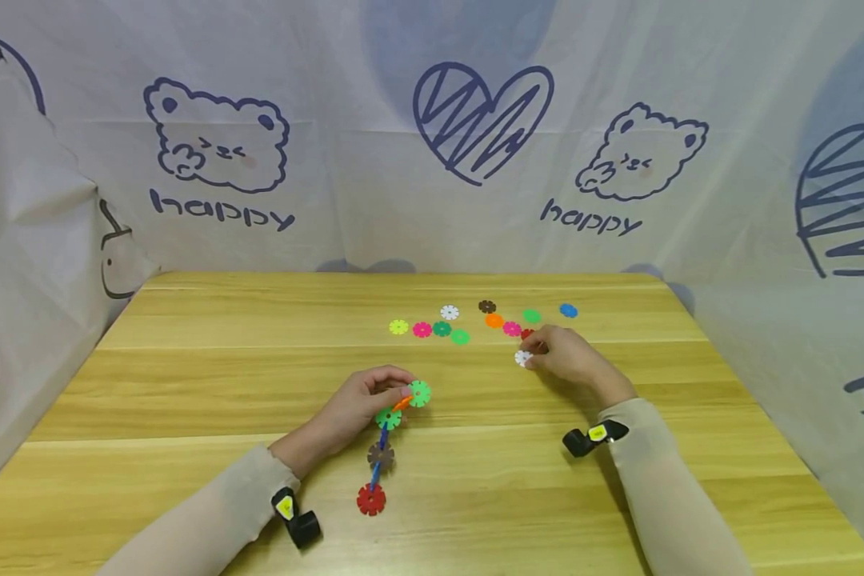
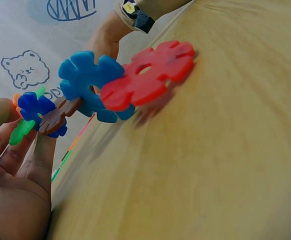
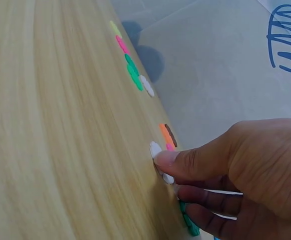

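Observation:
My left hand (image 1: 360, 404) grips a chain of slotted plastic snowflake discs near its upper end. That chain runs from a light green disc (image 1: 419, 393) through an orange disc (image 1: 402, 404), another green disc (image 1: 388, 419), a dark blue disc (image 2: 33, 106), a brown disc (image 1: 381, 457) and a lighter blue disc (image 2: 80, 75) to a red disc (image 1: 371, 501) at the lower end. Farther right, my right hand (image 1: 572, 358) pinches a white disc (image 1: 522, 358), the thumb on its face in the right wrist view. Another red disc (image 1: 527, 334) is partly hidden behind those fingers.
Loose discs lie toward the back of the wooden table (image 1: 209, 384), among them a yellow disc (image 1: 399, 327), a white one (image 1: 450, 312), a dark brown one (image 1: 486, 306) and a blue one (image 1: 568, 310). Behind the table hangs a printed cloth (image 1: 360, 184).

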Demonstrator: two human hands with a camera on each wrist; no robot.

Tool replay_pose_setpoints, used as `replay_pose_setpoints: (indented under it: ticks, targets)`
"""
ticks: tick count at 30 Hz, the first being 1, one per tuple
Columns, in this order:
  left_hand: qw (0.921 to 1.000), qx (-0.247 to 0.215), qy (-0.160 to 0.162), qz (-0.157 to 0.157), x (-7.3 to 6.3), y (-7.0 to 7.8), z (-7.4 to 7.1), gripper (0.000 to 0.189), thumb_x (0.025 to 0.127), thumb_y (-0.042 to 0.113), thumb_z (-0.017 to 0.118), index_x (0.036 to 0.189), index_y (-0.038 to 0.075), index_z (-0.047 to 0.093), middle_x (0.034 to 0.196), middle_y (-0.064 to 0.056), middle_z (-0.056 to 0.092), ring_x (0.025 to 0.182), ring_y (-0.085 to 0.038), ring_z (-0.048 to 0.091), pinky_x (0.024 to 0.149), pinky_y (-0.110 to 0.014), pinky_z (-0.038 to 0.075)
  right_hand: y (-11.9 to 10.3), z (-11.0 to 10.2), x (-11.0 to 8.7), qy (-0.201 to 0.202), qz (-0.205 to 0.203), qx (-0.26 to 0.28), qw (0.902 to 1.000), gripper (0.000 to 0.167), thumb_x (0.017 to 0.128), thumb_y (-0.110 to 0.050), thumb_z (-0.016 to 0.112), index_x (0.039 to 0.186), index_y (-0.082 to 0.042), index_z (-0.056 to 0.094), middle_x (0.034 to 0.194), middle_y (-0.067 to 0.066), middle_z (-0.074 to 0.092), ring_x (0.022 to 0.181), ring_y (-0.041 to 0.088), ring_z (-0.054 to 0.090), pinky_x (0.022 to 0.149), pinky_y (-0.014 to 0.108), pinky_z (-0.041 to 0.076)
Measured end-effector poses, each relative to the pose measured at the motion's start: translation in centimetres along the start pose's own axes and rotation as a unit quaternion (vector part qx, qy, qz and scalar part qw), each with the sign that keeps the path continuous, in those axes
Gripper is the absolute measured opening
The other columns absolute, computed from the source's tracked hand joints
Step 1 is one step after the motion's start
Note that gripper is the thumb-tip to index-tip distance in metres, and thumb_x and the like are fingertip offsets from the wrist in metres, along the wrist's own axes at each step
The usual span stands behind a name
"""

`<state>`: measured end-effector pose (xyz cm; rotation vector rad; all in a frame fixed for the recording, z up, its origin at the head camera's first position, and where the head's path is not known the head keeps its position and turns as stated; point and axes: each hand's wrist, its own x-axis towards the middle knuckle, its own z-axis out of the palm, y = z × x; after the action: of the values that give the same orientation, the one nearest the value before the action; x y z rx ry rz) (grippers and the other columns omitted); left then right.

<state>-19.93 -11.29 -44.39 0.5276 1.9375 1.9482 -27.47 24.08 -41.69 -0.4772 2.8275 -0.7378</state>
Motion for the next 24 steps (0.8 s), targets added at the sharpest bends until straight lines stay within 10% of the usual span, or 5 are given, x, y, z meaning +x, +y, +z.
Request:
replay_pose_setpoints:
  ticks: [24]
  targets:
    - [0.9993,-0.033,-0.012,-0.006,-0.06,-0.06,0.00,0.031,0.099,0.015,0.060,0.123,-0.005,0.059,0.105,-0.009,0.065,0.094,-0.022,0.061,0.076,-0.035,0.057,0.28,0.11,0.01,0.026,-0.018,0.036,0.9988,0.011,0.092,-0.002,0.066,0.101,-0.007,0.063,0.090,0.006,0.060,0.084,0.023,0.054,0.077,0.035,0.048]
